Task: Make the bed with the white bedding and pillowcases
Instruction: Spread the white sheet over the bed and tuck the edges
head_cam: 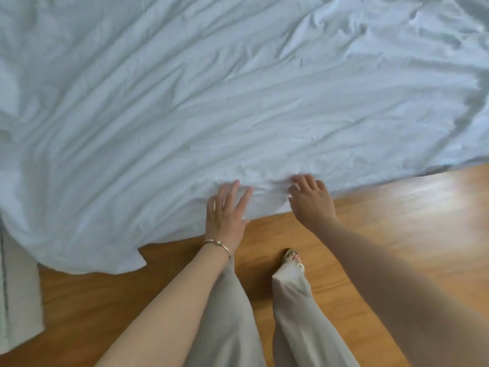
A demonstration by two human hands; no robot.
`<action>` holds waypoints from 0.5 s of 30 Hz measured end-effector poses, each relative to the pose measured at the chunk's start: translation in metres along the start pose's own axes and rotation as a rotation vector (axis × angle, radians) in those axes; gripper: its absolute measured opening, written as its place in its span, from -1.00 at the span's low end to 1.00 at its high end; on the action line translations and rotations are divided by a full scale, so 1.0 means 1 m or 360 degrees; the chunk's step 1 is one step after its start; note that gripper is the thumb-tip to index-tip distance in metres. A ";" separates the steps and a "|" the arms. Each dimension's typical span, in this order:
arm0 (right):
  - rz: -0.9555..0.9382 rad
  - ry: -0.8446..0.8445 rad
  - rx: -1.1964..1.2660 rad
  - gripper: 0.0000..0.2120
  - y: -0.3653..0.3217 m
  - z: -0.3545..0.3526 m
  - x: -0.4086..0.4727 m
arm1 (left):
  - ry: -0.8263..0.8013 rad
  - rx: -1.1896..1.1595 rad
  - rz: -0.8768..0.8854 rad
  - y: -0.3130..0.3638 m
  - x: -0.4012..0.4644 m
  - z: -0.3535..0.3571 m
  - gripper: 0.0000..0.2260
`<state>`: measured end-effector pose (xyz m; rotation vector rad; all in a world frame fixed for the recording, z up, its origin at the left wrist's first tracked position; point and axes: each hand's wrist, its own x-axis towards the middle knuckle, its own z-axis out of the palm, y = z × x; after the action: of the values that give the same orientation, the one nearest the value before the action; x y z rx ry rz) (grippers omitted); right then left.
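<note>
Spreading stage of bed-making. A large, wrinkled white cotton sheet (211, 88) lies spread over the bed, its near edge hanging down to the orange-brown wooden floor (397, 221). The left hand (226, 213) rests flat on that near edge, fingers straight and splayed. The right hand (311, 200) lies just beside it, fingers bent into the cloth; whether it pinches a fold cannot be told. The sheet's long axis appears to run left to right along the near edge, with 1 corner (140, 260) drooping at lower left. Next move, by judgement: draw the edge taut and smooth the creases outward. No pillowcases are visible.
</note>
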<state>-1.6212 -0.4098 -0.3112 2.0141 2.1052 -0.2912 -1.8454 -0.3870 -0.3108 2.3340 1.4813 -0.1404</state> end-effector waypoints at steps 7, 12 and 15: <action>0.0242 -0.1068 0.0448 -0.53 0.093 -0.040 -0.046 | -0.0824 -0.0268 -0.0373 0.072 0.026 -0.021 -0.62; 0.0492 -0.0766 0.0726 -0.57 0.156 -0.070 -0.097 | -0.0803 -0.0310 -0.0225 0.166 0.054 -0.032 -0.72; 0.0547 -0.0647 0.0859 -0.58 0.196 -0.078 -0.106 | -0.0700 -0.0317 -0.0143 0.218 0.086 -0.039 -0.73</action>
<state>-1.4224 -0.4802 -0.2050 2.2885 1.5047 -1.1926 -1.6177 -0.3822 -0.2430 1.9232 1.3095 -0.4740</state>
